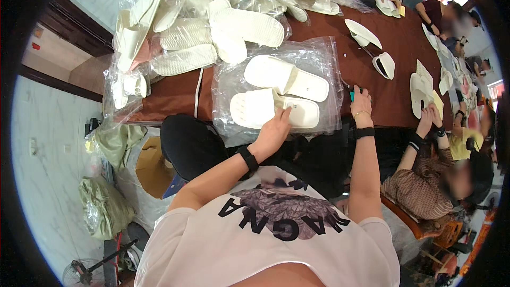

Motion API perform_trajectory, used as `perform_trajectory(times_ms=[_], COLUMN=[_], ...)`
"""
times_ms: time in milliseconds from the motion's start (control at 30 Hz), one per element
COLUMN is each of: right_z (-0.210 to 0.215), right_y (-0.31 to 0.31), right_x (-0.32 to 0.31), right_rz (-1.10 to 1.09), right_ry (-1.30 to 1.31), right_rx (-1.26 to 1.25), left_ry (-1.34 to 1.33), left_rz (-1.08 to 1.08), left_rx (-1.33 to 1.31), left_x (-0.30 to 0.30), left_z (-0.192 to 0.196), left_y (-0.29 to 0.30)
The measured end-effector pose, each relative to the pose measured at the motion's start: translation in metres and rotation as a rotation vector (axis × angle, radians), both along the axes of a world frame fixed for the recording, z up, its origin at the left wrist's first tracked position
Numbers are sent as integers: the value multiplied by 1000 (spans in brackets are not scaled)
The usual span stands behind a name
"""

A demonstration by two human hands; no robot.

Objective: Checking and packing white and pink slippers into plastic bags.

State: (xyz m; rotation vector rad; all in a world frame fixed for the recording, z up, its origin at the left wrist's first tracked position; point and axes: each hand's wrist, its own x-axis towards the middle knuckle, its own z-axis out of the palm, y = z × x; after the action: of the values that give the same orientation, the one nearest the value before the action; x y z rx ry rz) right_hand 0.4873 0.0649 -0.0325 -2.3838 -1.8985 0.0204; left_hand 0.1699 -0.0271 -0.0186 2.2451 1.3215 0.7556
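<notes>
A pair of white slippers lies on a clear plastic bag (226,74) at the table edge in front of me. My left hand (273,132) is closed on the nearer slipper (249,107), its fingertips by the strap's opening. Just beyond it lies the farther slipper (268,72), toe to the left. To the right of the bag, my right hand (362,107) rests at the table edge. Its fingers are bent round a small teal object (352,95), mostly hidden, whose kind I cannot make out.
Bagged white slippers (186,34) are heaped at the far left of the brown-covered table (313,26). Two loose slippers, one nearer (387,66) and one farther (363,33), lie to the right. A co-worker's hands (429,119) hold a slipper beside me. An open carton (151,167) stands below left.
</notes>
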Motion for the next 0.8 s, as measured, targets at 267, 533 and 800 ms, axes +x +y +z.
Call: perform_trajectory(times_ms=[267,533,800], right_z=[12,55,92], right_y=[5,-19,-83], right_x=[24,-11,-122], right_rz=[89,-3,612], right_ry=[115,421,215], right_rx=[-104,-47,196], left_ry=[-334,-848,-1021], left_rz=[116,270,216], left_rx=[-181,-560,-402], left_x=[-3,-13,-29], left_z=[2,30,48], left_y=[8,13,33])
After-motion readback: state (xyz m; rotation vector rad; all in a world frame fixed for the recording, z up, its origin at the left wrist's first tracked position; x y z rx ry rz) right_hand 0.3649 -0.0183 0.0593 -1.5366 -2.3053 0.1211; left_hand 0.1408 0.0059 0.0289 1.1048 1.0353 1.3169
